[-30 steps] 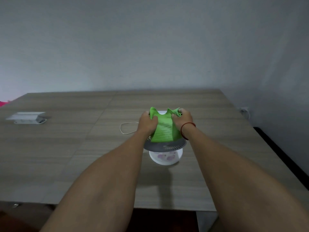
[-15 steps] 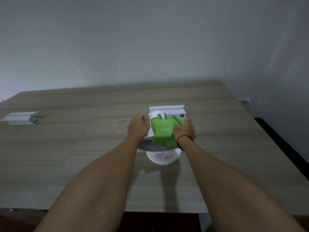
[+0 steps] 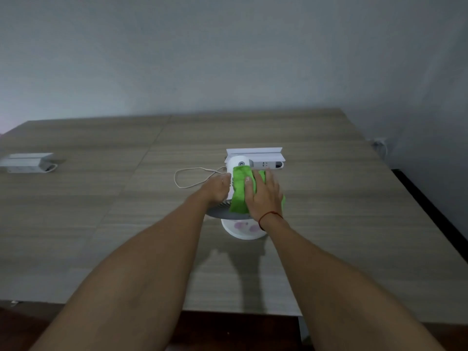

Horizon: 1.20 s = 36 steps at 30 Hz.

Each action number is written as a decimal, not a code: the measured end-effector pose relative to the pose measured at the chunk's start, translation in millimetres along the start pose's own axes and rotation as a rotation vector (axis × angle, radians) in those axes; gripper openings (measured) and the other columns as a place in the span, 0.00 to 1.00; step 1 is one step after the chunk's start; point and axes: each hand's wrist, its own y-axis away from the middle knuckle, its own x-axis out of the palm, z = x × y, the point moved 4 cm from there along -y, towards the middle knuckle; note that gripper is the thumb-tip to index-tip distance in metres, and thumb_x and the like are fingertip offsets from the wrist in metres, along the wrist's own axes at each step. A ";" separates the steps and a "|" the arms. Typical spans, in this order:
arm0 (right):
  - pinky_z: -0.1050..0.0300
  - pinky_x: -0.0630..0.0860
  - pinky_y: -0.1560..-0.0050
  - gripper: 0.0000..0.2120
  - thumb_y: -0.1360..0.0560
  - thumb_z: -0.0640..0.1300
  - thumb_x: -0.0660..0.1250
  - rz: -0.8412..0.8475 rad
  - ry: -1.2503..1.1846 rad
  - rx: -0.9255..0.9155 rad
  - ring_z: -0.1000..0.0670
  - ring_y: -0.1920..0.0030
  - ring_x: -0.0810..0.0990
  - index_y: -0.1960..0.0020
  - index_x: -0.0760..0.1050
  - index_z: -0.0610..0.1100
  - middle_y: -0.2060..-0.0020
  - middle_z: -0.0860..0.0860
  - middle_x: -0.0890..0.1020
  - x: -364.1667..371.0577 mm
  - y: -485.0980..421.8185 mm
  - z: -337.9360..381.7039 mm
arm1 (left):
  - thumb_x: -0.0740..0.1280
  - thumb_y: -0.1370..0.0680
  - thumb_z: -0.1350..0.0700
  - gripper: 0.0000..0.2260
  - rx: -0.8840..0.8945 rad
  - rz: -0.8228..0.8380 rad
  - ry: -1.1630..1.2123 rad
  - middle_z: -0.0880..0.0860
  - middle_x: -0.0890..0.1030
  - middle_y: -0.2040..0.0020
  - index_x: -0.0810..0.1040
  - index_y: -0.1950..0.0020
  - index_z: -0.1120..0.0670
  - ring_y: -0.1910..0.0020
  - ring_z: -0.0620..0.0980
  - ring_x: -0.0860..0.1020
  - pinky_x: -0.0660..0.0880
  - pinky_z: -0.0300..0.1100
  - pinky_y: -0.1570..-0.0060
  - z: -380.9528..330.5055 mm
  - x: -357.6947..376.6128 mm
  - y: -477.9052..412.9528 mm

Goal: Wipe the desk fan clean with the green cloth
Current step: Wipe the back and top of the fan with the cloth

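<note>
Wood-grain laminate, grey-brown: the table [image 3: 329, 224] is seen running back to a plain grey wall [image 3: 228, 59] at its far edge. A seam is visible in the top, from the far edge down toward the left. The light is dim and even. A strip of dark floor [image 3: 435, 213] is seen past the right edge, and a socket [image 3: 378, 143] is mounted low on the wall by the far right corner.

The fan [image 3: 236, 164] is stood mid-table, nearer the far edge than the near one, with its grey grille [image 3: 222, 211] turned toward the near edge above a white round base [image 3: 244, 229]. The green cloth [image 3: 239, 191] is draped over the top of the fan. It is pressed down by the right hand [image 3: 263, 196], laid flat with fingers straight and a little spread. A red string [image 3: 271, 214] is worn on that wrist. The fan's left side is gripped by the left hand [image 3: 216, 187], fingers curled round the housing, just beside the cloth.

A white power strip [image 3: 266, 163] is seen directly behind the fan, close up to it. A thin cord [image 3: 187, 173] is looped on the top to the left of the fan. A white box [image 3: 25, 162] is set at the left edge, well apart from the fan.

Wide stretches of bare top are seen left, right and in front of the fan. Both forearms are brought in over the near edge.
</note>
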 end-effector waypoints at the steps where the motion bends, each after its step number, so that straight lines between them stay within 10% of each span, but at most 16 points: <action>1: 0.43 0.55 0.25 0.28 0.23 0.56 0.46 -0.022 -0.031 0.006 0.40 0.24 0.58 0.28 0.66 0.47 0.24 0.43 0.62 -0.4 -0.4 -2.2 | 0.43 0.20 0.46 0.28 0.006 -0.001 -0.006 0.65 0.78 0.39 0.76 0.43 0.63 0.39 0.62 0.76 0.71 0.53 0.37 1.0 0.7 -1.3; 12: 0.48 0.72 0.41 0.21 0.19 0.48 0.50 -0.242 -0.542 0.446 0.37 0.41 0.77 0.40 0.74 0.35 0.42 0.36 0.79 7.7 -1.0 -37.6 | 0.45 0.17 0.54 0.23 -0.073 -0.089 -0.037 0.70 0.77 0.44 0.73 0.46 0.69 0.44 0.68 0.75 0.70 0.55 0.43 8.9 13.8 -8.3; 22: 0.46 0.50 0.22 0.28 0.21 0.52 0.44 -0.033 -0.078 -0.068 0.44 0.23 0.56 0.24 0.60 0.42 0.24 0.46 0.62 6.2 4.4 -3.5 | 0.39 0.28 0.40 0.39 -0.132 -0.084 -0.030 0.72 0.76 0.43 0.72 0.45 0.71 0.43 0.70 0.73 0.70 0.60 0.41 29.5 15.9 -23.8; 32: 0.49 0.68 0.33 0.26 0.18 0.52 0.46 -0.037 -0.714 0.629 0.38 0.34 0.73 0.32 0.70 0.36 0.35 0.37 0.75 16.9 -3.7 -66.3 | 0.35 0.33 0.37 0.46 -0.109 -0.033 -0.151 0.71 0.69 0.33 0.69 0.38 0.71 0.32 0.68 0.66 0.64 0.59 0.31 40.5 22.7 -41.3; 36: 0.50 0.69 0.36 0.24 0.18 0.51 0.47 -0.038 -0.662 0.594 0.38 0.36 0.74 0.34 0.71 0.37 0.37 0.37 0.76 13.1 -3.5 -58.6 | 0.40 0.27 0.41 0.38 -0.141 -0.062 -0.131 0.68 0.67 0.30 0.69 0.34 0.68 0.30 0.65 0.65 0.63 0.58 0.29 31.4 18.4 -34.0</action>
